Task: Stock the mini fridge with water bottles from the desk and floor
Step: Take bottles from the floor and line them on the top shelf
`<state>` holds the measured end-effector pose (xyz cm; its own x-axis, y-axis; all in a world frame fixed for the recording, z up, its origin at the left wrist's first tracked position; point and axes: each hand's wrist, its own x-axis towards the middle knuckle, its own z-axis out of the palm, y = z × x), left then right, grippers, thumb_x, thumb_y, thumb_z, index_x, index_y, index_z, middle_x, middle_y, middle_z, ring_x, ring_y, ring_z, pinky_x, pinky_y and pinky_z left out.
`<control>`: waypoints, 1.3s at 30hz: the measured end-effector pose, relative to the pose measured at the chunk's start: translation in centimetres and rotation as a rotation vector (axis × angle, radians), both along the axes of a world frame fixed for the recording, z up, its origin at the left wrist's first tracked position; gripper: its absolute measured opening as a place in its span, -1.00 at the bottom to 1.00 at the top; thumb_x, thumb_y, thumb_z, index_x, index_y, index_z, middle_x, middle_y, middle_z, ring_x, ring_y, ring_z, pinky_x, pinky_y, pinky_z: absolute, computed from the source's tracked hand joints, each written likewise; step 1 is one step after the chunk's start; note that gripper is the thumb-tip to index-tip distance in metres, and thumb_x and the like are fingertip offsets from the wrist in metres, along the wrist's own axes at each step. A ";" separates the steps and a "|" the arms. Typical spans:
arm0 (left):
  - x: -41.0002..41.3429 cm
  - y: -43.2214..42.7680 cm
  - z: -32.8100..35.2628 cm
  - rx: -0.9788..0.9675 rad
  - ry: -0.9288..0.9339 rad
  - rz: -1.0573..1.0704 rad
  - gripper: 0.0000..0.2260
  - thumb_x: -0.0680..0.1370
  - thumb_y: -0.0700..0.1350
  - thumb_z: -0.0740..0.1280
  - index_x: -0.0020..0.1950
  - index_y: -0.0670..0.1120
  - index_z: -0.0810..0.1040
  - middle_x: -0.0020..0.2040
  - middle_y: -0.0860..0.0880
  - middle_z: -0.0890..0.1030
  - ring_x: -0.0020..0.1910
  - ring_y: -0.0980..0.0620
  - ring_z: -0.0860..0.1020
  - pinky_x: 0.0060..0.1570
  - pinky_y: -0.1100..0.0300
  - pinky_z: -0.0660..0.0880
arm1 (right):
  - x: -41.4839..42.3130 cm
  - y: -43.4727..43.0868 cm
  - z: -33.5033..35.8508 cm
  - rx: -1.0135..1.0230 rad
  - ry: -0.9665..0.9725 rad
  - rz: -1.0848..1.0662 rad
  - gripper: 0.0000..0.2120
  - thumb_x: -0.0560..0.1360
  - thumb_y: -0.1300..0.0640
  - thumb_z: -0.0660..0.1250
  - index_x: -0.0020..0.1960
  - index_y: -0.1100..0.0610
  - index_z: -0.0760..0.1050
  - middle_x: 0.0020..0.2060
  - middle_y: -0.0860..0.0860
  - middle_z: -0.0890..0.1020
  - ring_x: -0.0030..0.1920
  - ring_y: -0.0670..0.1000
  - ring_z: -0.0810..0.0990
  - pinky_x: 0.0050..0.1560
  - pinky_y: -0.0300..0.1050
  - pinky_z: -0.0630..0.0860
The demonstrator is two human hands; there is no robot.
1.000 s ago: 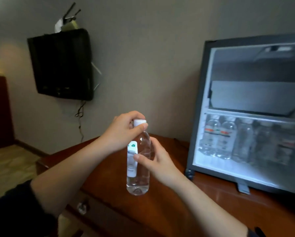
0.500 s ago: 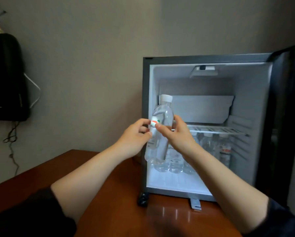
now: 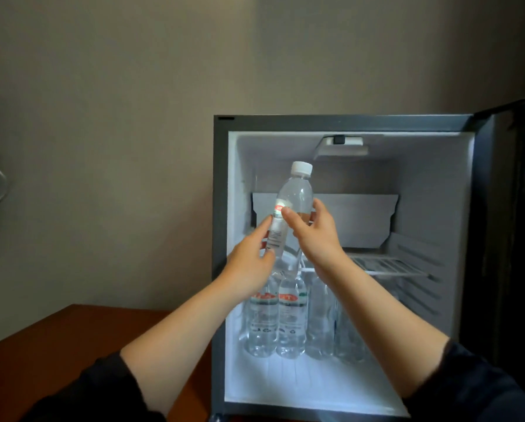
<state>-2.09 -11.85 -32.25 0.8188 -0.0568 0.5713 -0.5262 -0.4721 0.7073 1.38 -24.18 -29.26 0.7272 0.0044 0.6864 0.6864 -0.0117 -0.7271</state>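
A clear water bottle with a white cap and a red-and-white label is held tilted in front of the open mini fridge, at the height of its upper compartment. My right hand grips the bottle's middle, thumb across the label. My left hand holds the lower part of the bottle between fingers and thumb. Several water bottles stand upright on the fridge floor under the wire shelf.
The fridge sits on a brown wooden desk against a beige wall. Its black door stands open at the right. A white cooling plate covers the back of the upper compartment. A dark object shows at the left edge.
The view has swung right, from the desk to squarely facing the fridge. Both hands have carried the bottle up and toward the fridge opening. My left hand has shifted from the cap to the bottle's lower part.
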 end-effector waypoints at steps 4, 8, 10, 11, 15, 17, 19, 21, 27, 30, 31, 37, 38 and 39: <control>2.0 -0.6 -1.1 -0.133 -0.058 0.081 -0.43 0.57 -0.18 0.18 0.45 0.31 0.11 0.36 0.14 0.42 0.17 0.12 0.49 0.19 0.04 0.51 | 1.4 1.4 0.5 -0.007 -0.043 0.016 -0.59 0.48 0.15 0.38 0.28 0.16 0.34 0.02 0.06 0.60 -0.02 -0.07 0.62 0.03 -0.20 0.57; 3.1 -0.9 -1.8 -0.123 -0.068 0.140 -0.39 0.57 -0.17 0.20 0.48 0.26 0.03 0.45 0.13 0.32 0.36 0.09 0.39 0.30 -0.01 0.43 | 3.1 2.6 0.5 -0.044 -0.027 0.036 -0.58 0.50 0.13 0.36 0.30 0.14 0.32 0.10 0.12 0.59 0.06 0.02 0.62 0.08 -0.10 0.58; 3.3 -1.0 -1.9 -0.087 -0.047 0.169 -0.37 0.56 -0.15 0.22 0.50 0.23 -0.01 0.48 0.13 0.27 0.40 0.08 0.34 0.32 -0.01 0.41 | 4.1 3.0 0.4 -0.044 -0.013 0.039 -0.59 0.52 0.11 0.33 0.31 0.17 0.30 0.08 0.11 0.60 0.03 0.02 0.62 0.11 0.00 0.57; 3.3 -1.1 -2.0 -0.056 -0.032 0.193 -0.36 0.56 -0.14 0.21 0.51 0.20 -0.05 0.51 0.12 0.20 0.42 0.06 0.32 0.32 -0.01 0.40 | 4.5 3.2 0.3 -0.038 -0.005 0.038 -0.58 0.53 0.11 0.31 0.32 0.19 0.28 0.05 0.06 0.59 -0.01 0.00 0.61 0.12 -0.01 0.56; 3.3 -1.6 -2.9 0.003 -0.019 0.268 -0.36 0.59 -0.16 0.20 0.54 0.07 -0.10 0.55 0.15 -0.04 0.50 0.04 0.16 0.39 0.03 0.33 | 6.4 4.0 -0.2 -0.009 0.032 0.016 -0.47 0.52 0.09 0.33 0.38 0.12 0.17 0.16 0.11 0.54 0.13 0.06 0.57 0.19 0.02 0.52; 3.3 -1.8 -3.1 0.031 -0.042 0.294 -0.37 0.59 -0.19 0.20 0.54 0.02 -0.08 0.55 0.14 -0.07 0.52 0.07 0.09 0.46 0.10 0.21 | 7.4 4.5 -0.2 -0.038 0.027 -0.015 -0.44 0.50 0.07 0.36 0.39 0.11 0.17 0.20 0.16 0.52 0.16 0.11 0.56 0.21 0.10 0.51; 3.5 -1.8 -3.0 0.050 -0.028 0.305 -0.38 0.59 -0.20 0.19 0.54 -0.03 -0.08 0.56 0.12 -0.09 0.53 0.08 0.05 0.47 0.17 0.14 | 8.1 4.9 -0.2 -0.055 0.032 -0.026 -0.43 0.48 0.05 0.37 0.38 0.10 0.18 0.20 0.16 0.51 0.16 0.12 0.55 0.21 0.11 0.51; 3.8 -1.7 -2.5 0.048 0.028 0.306 -0.39 0.59 -0.20 0.20 0.54 -0.03 -0.07 0.56 0.11 -0.10 0.53 0.05 0.07 0.46 0.15 0.15 | 8.7 5.2 -0.4 -0.061 0.040 -0.026 -0.42 0.48 0.05 0.37 0.39 0.06 0.16 0.24 0.14 0.47 0.17 0.08 0.53 0.22 0.06 0.50; 4.6 -1.2 -1.6 0.018 0.132 0.289 -0.40 0.59 -0.18 0.19 0.54 0.00 -0.04 0.56 0.13 -0.06 0.50 -0.01 0.17 0.44 -0.01 0.24 | 9.1 5.2 -0.8 -0.087 0.088 -0.016 -0.43 0.50 0.11 0.35 0.39 0.09 0.13 0.29 0.14 0.40 0.20 0.10 0.51 0.19 -0.03 0.50; 4.3 -1.1 -1.4 -0.003 0.127 0.288 -0.43 0.59 -0.20 0.16 0.54 -0.01 0.00 0.56 0.12 -0.02 0.51 0.01 0.15 0.42 0.05 0.26 | 8.3 4.3 -1.3 -0.132 0.147 0.021 -0.48 0.53 0.13 0.31 0.39 0.16 0.15 0.29 0.19 0.43 0.18 0.06 0.51 0.15 -0.10 0.48; 4.1 -1.2 -1.3 -0.006 0.126 0.292 -0.45 0.60 -0.19 0.15 0.54 -0.01 0.01 0.56 0.11 -0.01 0.50 0.00 0.16 0.40 0.07 0.29 | 7.9 3.9 -1.5 -0.147 0.156 0.027 -0.49 0.54 0.16 0.29 0.39 0.19 0.16 0.28 0.18 0.45 0.15 0.02 0.50 0.13 -0.13 0.47; 2.0 -0.8 -1.6 -0.085 0.136 0.219 -0.50 0.60 -0.20 0.16 0.52 -0.01 0.12 0.51 0.02 0.20 0.29 0.08 0.44 0.08 0.39 0.42 | 5.1 2.4 -2.2 -0.247 0.147 -0.136 -0.58 0.57 0.18 0.23 0.39 0.22 0.25 0.27 0.17 0.45 0.24 0.10 0.47 0.18 -0.10 0.42; 1.5 -0.6 -1.7 -0.142 0.151 0.171 -0.52 0.59 -0.23 0.16 0.50 -0.05 0.16 0.48 -0.03 0.28 0.21 0.11 0.48 0.00 0.46 0.40 | 4.6 2.2 -2.4 -0.284 0.107 -0.212 -0.63 0.56 0.20 0.23 0.35 0.22 0.32 0.22 0.17 0.49 0.20 0.10 0.49 0.11 -0.15 0.41; 0.9 -0.3 -1.8 -0.192 0.158 0.136 -0.56 0.59 -0.26 0.17 0.47 -0.10 0.24 0.42 -0.07 0.37 0.19 0.10 0.50 -0.02 0.47 0.38 | 4.1 1.9 -2.8 -0.329 0.056 -0.273 -0.68 0.55 0.22 0.23 0.29 0.23 0.39 0.16 0.16 0.53 0.13 0.07 0.51 0.05 -0.18 0.38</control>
